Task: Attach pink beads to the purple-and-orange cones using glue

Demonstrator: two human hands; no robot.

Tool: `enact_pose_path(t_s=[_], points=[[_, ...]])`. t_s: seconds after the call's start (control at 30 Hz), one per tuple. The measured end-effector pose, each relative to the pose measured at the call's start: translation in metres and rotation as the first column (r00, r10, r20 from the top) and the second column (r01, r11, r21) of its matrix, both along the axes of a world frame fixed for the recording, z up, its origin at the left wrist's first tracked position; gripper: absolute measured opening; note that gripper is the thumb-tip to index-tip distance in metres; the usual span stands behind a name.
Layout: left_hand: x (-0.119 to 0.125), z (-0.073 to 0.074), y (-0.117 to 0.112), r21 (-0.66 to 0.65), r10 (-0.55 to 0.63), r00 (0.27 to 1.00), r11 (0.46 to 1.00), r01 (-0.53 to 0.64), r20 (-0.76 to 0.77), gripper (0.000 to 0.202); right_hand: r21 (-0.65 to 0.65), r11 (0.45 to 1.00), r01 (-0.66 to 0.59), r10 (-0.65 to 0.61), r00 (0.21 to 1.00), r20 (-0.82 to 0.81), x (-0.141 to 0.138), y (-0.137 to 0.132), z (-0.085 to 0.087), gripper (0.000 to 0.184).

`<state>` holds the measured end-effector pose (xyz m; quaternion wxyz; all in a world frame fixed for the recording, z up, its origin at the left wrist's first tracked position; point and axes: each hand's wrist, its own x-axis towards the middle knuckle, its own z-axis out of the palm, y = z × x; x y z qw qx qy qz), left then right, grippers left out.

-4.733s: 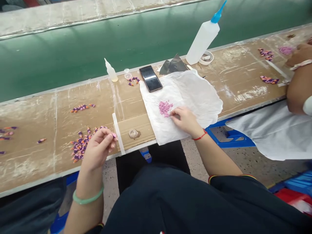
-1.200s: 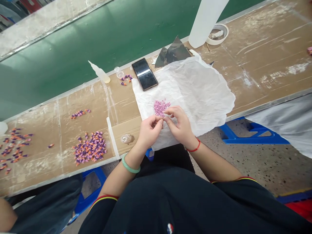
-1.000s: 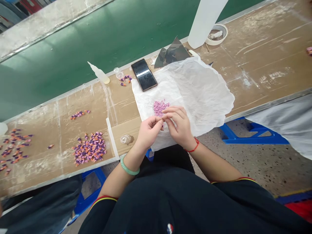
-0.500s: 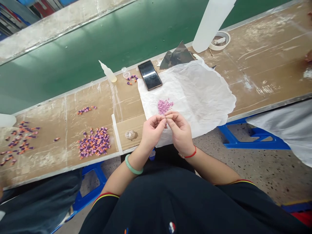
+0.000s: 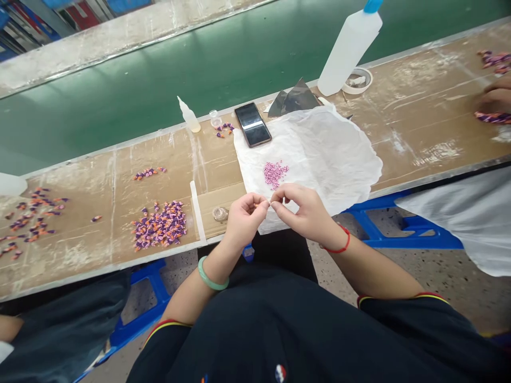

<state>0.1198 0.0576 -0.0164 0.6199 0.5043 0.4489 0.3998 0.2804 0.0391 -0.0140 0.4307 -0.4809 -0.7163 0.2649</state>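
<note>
My left hand and my right hand meet in front of me, above the near edge of a crumpled white tissue sheet. The left fingertips pinch a tiny orange piece. My right thumb and forefinger are pressed together close to it, but what they hold is too small to tell. Just beyond the hands lies a small heap of pink beads on the tissue. To the left, on the cardboard, is a pile of purple and orange clay pieces.
A smartphone, a small glue bottle and a large squeeze bottle with a blue nozzle stand along the bench's far edge. A co-worker's hand works among purple pieces at the right. Green belt runs behind; blue stools stand below.
My hands have parted slightly, with the right hand shifting rightward. A co-worker's hand with purple pieces has come into view at the right, and the whole view has shifted a little.
</note>
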Motion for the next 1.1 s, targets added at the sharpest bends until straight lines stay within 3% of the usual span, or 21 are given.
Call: enact_pose_path(t_s=[0.17,0.33,0.5,0.67,0.77,0.87,0.97,1.1], points=[[-0.01,0.009,-0.001,-0.017,-0.091,0.992,0.996,0.09,-0.082,0.021,-0.032,0.995,-0.093,0.095,0.992,0.081,0.003,0.0,0.009,0.012],[-0.022,0.014,0.0,-0.219,-0.218,0.971,0.947,0.236,0.102,0.033,-0.133,0.978,-0.163,0.161,0.987,-0.026,0.003,-0.002,0.014,0.013],[-0.026,0.015,0.0,-0.279,-0.27,0.952,0.912,0.302,0.146,0.044,0.087,0.976,-0.2,0.188,0.973,0.13,0.002,-0.001,0.011,0.014],[-0.025,0.014,-0.001,-0.254,-0.247,0.963,0.93,0.267,0.108,0.044,0.222,0.935,-0.275,0.199,0.929,0.313,0.005,0.001,0.006,0.013],[-0.023,0.017,-0.006,-0.146,-0.151,0.986,0.976,0.16,0.075,0.035,0.224,0.957,-0.185,0.144,0.971,0.189,0.002,-0.003,0.007,0.012],[-0.022,0.024,-0.011,0.077,-0.051,0.998,0.996,0.055,-0.046,0.021,0.033,0.996,-0.077,0.079,0.995,-0.058,-0.005,-0.008,0.013,0.011],[-0.023,0.029,-0.015,0.327,0.033,0.982,0.944,0.031,-0.187,0.014,-0.192,0.975,-0.108,0.066,0.975,-0.213,-0.013,-0.011,0.019,0.01],[-0.027,0.029,-0.016,0.517,0.081,0.948,0.851,0.095,-0.309,0.017,-0.286,0.946,-0.149,0.058,0.951,-0.303,-0.019,-0.011,0.022,0.01]])
